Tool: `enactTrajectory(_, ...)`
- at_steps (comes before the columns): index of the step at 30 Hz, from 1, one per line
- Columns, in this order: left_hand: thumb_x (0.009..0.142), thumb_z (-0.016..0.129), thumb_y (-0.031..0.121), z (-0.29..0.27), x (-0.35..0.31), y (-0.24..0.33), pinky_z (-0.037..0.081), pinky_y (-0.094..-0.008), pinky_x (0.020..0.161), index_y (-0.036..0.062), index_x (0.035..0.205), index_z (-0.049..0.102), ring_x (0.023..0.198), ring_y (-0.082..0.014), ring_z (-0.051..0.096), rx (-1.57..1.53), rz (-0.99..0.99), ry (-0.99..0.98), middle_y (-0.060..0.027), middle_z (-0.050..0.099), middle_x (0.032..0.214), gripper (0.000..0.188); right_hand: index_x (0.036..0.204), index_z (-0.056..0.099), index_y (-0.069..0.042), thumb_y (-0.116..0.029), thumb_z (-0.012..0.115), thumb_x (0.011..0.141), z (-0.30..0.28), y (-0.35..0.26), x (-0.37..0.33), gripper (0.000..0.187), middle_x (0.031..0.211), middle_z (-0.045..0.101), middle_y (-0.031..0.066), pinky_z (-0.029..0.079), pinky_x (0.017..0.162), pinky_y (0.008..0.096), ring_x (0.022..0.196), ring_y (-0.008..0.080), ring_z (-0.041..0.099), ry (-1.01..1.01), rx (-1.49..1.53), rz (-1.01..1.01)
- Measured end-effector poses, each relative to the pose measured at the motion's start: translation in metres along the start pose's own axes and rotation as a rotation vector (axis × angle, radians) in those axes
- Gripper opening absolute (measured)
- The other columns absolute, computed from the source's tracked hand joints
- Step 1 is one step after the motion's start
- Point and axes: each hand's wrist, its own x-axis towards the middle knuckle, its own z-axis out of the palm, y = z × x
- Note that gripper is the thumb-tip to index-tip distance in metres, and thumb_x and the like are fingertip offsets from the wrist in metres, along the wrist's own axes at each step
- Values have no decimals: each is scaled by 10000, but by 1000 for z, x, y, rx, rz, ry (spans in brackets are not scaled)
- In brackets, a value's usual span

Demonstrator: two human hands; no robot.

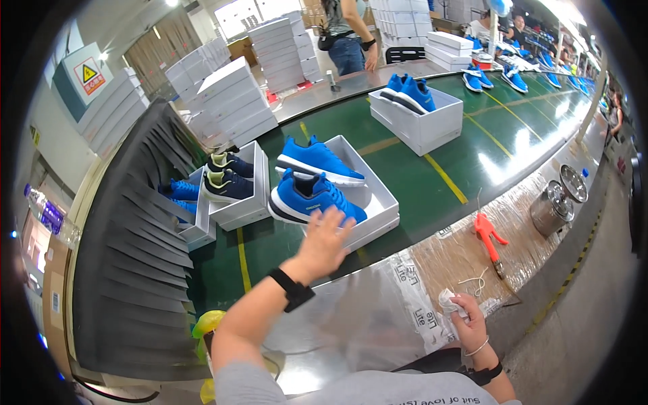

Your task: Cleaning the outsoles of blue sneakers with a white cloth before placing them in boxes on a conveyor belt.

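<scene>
My left hand (324, 244) reaches forward with its fingers spread over the near blue sneaker (304, 201). Whether the fingertips touch the shoe I cannot tell. A second blue sneaker (317, 162) lies behind it, and both rest on a white shoebox (374, 229) that stands without a lid on the green conveyor belt (432, 196). Down at the right, my right hand (472, 325) is closed around a crumpled white cloth or tissue (451, 302), above the plastic-covered edge of the bench.
Left of my box, dark sneakers (228, 185) fill another shoebox (236, 214), near a black strip curtain (135, 270). Farther along the belt is a shoebox (432, 128) with blue sneakers. An orange air gun (486, 233) and metal pots (552, 208) sit at the right. A person (347, 34) stands across the belt.
</scene>
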Motion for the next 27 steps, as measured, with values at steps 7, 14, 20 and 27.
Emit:
enactTrajectory(7,803,504,87,50,-21,-40,268,-505,1020,247,1392,305,1332,-324,252,302,52,-274,-168,279,1408,641,1044,595,-55,62,578,694,10,19,4,369,1102,529,162,404,900,364,1032,314,520,25,-198,-121)
enactTrajectory(14,766,621,144,61,-3,-93,253,-515,1046,222,1327,415,1320,-429,223,350,-396,-264,-232,257,1409,603,1042,592,-62,46,594,692,16,40,-9,366,1115,527,170,396,903,379,1033,323,511,32,-257,-147)
enactTrajectory(20,686,712,303,73,-12,-8,295,-522,1021,57,1138,563,1269,-449,289,-272,-420,-283,-281,301,1353,536,1139,517,-34,14,605,692,26,45,-2,458,1139,487,208,367,919,431,1050,377,470,54,-476,-280)
enactTrajectory(27,753,657,402,48,-98,98,215,-525,1067,86,1316,420,1317,-454,206,-482,-369,-473,-275,236,1411,688,1194,468,-23,-4,600,705,33,55,-7,506,1146,470,225,356,918,451,1055,400,452,103,-543,-374)
